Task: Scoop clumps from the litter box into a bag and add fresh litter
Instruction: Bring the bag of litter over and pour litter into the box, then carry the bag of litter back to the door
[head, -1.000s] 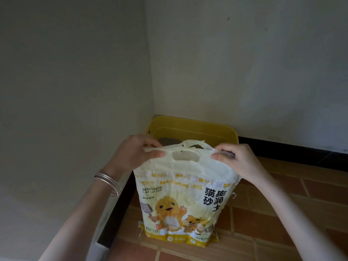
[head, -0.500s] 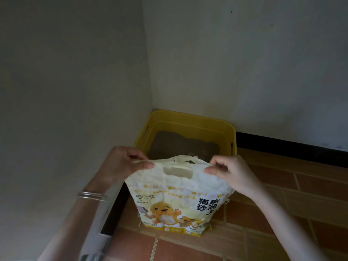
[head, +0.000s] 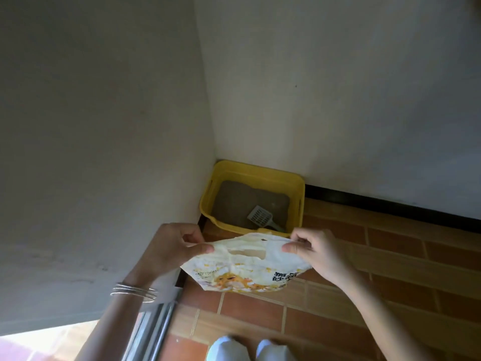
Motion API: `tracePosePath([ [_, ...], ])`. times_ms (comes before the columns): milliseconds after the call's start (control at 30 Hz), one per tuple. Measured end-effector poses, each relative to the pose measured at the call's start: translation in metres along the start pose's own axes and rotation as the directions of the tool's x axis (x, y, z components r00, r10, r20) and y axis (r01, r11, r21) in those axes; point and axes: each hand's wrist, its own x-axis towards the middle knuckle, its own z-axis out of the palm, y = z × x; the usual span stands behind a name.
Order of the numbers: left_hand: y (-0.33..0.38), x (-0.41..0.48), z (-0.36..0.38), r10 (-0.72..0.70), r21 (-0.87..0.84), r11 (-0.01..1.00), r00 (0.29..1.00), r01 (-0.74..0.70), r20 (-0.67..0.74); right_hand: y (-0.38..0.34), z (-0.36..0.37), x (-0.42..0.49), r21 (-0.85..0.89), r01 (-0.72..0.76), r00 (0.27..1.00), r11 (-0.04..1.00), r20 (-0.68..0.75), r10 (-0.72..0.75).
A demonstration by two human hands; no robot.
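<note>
A person's two hands hold a cream and yellow cat litter bag [head: 242,272] by its top edge. The left hand [head: 174,246] pinches the left corner between thumb and curled fingers; the right hand [head: 312,252] pinches the right corner the same way, with the handle slot between them. Silver bangles [head: 135,291] circle the left wrist. Just beyond the bag, a yellow litter box [head: 296,188] sits in the far wall corner on a brown tiled floor [head: 390,269]. A grey scoop [head: 260,217] lies in its grey litter [head: 239,201], near the right side.
</note>
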Motion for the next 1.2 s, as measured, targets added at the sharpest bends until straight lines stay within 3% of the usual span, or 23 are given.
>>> tracePosePath([
  [200,0.091,-0.042,-0.063,0.058,-0.040,0.998,0.998,-0.058,-0.002,-0.099,-0.073,-0.028,-0.076,-0.014,0.999,0.997,-0.049,0.011],
  [400,0.179,-0.080,-0.123,0.077,-0.100,0.992,0.995,-0.071,0.057,-0.192,-0.144,-0.065,-0.044,-0.065,0.995,0.997,-0.084,0.061],
  [767,0.315,-0.121,-0.190,0.178,-0.132,0.978,0.972,-0.159,0.151,-0.310,-0.244,-0.134,-0.067,-0.140,0.971,0.988,-0.204,0.124],
  [1000,0.395,-0.126,-0.185,0.386,-0.152,0.922,0.883,-0.357,0.267,-0.336,-0.283,-0.201,-0.110,-0.174,0.898,0.979,-0.425,0.112],
  [1200,0.440,-0.119,-0.149,0.478,-0.135,0.876,0.796,-0.463,0.372,-0.338,-0.303,-0.251,-0.112,-0.253,0.799,0.961,-0.585,0.142],
])
